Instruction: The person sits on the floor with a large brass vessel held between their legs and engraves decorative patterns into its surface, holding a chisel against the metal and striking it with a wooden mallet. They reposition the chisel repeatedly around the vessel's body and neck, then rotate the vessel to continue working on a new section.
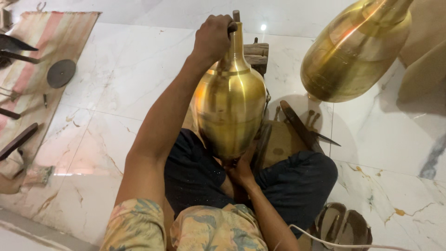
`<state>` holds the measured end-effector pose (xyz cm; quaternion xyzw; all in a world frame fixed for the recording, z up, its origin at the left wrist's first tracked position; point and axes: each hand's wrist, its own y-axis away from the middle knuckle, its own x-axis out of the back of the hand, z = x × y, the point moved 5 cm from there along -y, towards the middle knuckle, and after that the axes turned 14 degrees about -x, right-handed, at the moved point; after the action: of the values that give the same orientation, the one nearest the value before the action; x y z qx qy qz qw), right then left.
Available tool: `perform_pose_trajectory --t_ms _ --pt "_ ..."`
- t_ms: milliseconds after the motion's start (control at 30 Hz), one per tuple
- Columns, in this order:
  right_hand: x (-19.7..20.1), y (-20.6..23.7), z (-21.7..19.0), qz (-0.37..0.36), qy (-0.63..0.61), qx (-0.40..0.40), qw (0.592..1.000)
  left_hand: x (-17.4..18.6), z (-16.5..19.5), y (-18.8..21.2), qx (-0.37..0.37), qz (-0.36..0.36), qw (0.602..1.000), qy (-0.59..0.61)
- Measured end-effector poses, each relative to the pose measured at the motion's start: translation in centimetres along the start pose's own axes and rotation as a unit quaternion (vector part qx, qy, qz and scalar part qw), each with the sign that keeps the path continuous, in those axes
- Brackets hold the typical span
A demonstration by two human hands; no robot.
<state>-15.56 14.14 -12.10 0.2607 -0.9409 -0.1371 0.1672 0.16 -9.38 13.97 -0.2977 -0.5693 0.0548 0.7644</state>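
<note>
Left hand fingers closed around the neck top of the brass vase. Right hand cups the vase base beneath; finger spread cannot be told. Vase stands upright between them, over the lap. Second brass vessel well apart, right.

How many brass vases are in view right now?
2. One brass vase is held over the lap, left hand at its neck, right hand under its base. The second brass vase is at upper right, partly cropped.

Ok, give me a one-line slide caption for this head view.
Seated person steadies a brass vase: left hand on its neck, right hand under its base; second brass vessel nearby.
</note>
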Motion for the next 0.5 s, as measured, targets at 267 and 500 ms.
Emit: perform_pose_trajectory --t_ms 267,500 --pt "0.0 -0.2 3.2 0.062 0.174 -0.025 0.982 1.5 -1.8 1.5 -0.086 0.154 0.982 0.073" --pt "2.6 1.6 4.2 0.219 0.364 -0.081 0.902 4.3 -7.6 5.3 0.210 0.134 0.950 0.186"
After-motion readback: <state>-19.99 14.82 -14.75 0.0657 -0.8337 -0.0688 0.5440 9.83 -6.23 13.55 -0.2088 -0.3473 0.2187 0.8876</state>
